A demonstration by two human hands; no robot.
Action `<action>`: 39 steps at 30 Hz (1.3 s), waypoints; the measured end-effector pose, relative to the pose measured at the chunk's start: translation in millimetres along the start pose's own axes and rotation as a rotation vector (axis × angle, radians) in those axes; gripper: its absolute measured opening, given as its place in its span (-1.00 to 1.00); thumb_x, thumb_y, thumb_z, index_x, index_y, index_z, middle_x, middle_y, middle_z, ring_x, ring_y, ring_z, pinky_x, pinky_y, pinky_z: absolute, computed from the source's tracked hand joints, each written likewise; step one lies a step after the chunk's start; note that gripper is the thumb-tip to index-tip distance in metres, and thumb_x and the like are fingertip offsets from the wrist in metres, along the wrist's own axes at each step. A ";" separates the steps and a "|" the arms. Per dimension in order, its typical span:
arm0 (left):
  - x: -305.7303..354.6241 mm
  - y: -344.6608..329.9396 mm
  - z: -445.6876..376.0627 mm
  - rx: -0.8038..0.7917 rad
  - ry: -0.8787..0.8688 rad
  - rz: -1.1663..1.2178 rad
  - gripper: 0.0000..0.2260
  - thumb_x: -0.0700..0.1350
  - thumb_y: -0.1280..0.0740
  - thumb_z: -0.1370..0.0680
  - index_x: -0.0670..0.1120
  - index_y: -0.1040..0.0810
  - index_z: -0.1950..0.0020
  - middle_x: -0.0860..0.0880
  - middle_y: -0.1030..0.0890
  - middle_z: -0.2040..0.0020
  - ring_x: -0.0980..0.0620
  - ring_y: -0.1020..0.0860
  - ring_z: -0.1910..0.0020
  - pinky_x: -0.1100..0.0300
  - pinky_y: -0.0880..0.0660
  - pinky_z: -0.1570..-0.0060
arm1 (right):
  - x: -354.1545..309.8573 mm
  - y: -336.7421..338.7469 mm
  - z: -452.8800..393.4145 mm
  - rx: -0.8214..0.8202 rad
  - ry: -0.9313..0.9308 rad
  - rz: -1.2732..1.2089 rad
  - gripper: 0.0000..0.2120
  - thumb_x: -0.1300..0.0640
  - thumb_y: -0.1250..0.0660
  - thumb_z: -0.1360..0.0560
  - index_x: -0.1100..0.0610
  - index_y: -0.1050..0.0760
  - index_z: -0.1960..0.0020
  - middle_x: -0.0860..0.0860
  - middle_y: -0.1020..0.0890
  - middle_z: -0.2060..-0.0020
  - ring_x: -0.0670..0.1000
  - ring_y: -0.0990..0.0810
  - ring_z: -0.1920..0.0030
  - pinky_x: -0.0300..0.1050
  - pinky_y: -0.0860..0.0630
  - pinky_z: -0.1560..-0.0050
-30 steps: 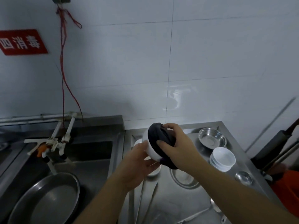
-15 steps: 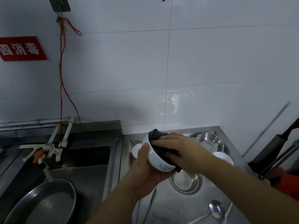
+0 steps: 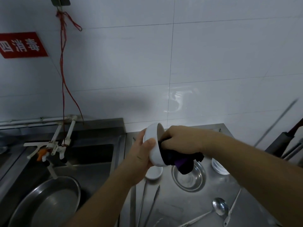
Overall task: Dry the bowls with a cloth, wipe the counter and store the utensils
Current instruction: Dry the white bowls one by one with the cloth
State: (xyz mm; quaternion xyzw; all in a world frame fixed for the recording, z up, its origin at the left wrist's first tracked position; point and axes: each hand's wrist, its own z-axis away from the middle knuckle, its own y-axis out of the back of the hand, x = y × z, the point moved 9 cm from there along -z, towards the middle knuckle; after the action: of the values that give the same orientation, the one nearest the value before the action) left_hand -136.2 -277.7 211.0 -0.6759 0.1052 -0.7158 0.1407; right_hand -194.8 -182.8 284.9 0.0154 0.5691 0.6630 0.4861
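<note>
- The left hand point(image 3: 142, 154) holds a white bowl point(image 3: 153, 145) in its grip: the thumb lies across the outer wall, the palm is under the base.
- The bowl is tipped on its side above the desk point(image 3: 170, 208), its mouth facing right and slightly away, so its axis runs roughly left to right.
- The right hand point(image 3: 178, 139) clutches a dark cloth point(image 3: 180, 161) against the bowl's mouth; loose folds hang below the hand.
- Directly under the cloth sits a round steel dish point(image 3: 190, 179); below the left grip, a small white saucer point(image 3: 154, 172).
- Right of the right hand, a stack of white bowls point(image 3: 218, 167) shows past the forearm.
- Nearer the person lie tongs point(image 3: 150, 205), a ladle point(image 3: 218, 208) and chopsticks point(image 3: 233, 205).
- Left of the left hand, a sink point(image 3: 91, 161) holds a large steel pan point(image 3: 47, 202).
</note>
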 end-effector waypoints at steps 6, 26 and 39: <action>-1.4 -20.1 12.9 -0.178 0.014 -0.006 0.00 0.36 -0.44 -0.49 -0.29 -0.16 -0.62 -0.49 -0.37 -0.46 -0.48 -0.42 -0.45 -0.41 -0.43 -0.38 | 10.8 -38.1 23.1 -0.074 -0.107 -1.286 -0.78 0.06 -0.47 -0.45 0.23 -0.71 0.14 0.15 -0.71 0.26 0.06 -0.73 0.28 -0.10 -0.67 0.25; 1.4 -7.4 14.9 0.084 0.057 -0.002 0.07 0.41 -0.60 -0.23 -0.03 -0.31 -0.60 -0.32 -0.51 -0.43 -0.36 -0.57 -0.36 -0.41 -0.56 -0.23 | -9.6 -13.3 27.3 0.424 0.280 0.237 -0.69 0.05 -0.24 -0.64 -0.10 -0.52 -0.36 -0.06 -0.67 -0.17 0.05 -0.64 -0.08 0.09 -0.60 -0.12; -5.9 -23.1 12.8 -0.009 0.087 0.018 0.03 0.38 -0.55 -0.36 -0.12 -0.26 -0.63 -0.39 -0.46 -0.47 -0.45 -0.51 -0.40 -0.58 -0.40 -0.31 | 18.3 -42.2 27.5 0.235 0.038 -1.478 -0.87 0.18 -0.51 -0.42 0.10 -0.75 0.03 0.18 -0.75 0.07 0.16 -0.75 0.07 0.09 -0.70 0.00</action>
State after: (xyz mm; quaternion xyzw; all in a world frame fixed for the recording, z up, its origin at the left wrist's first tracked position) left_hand -124.6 -253.6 214.2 -0.6437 0.1207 -0.7428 0.1392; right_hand -162.3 -155.4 252.4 -0.3304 0.5065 0.0987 0.7903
